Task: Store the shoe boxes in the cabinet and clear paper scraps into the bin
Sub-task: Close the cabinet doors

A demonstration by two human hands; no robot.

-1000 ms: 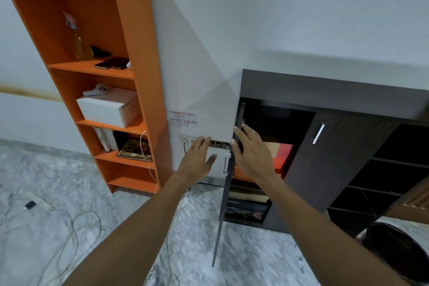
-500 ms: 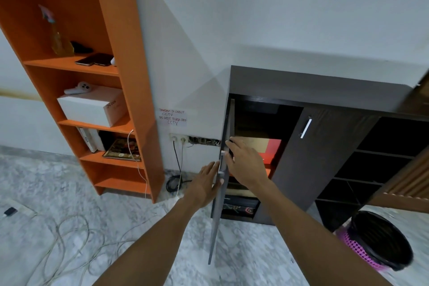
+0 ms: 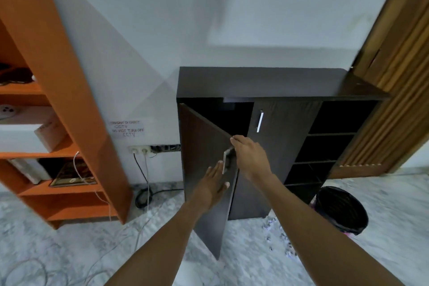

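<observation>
The cabinet point(image 3: 278, 81) door point(image 3: 204, 169) is half open: left hand point(image 3: 213, 186) flat on its front, fingers point(image 3: 217, 169) straight; right hand point(image 3: 250, 160) fingers curled round its free edge by the handle point(image 3: 224, 162). Pushed shut, it could pinch them. On the floor point(image 3: 69, 251) beside the bin point(image 3: 341, 211) lie paper scraps point(image 3: 276, 232).

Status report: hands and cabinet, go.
Left hand flat on cabinet door; right hand grips its edge. Door partly open. Paper scraps on floor beside bin.

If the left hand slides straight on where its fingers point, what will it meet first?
Probably the silver handle on the open cabinet door, just ahead of the left hand, though depth is unclear.
</observation>
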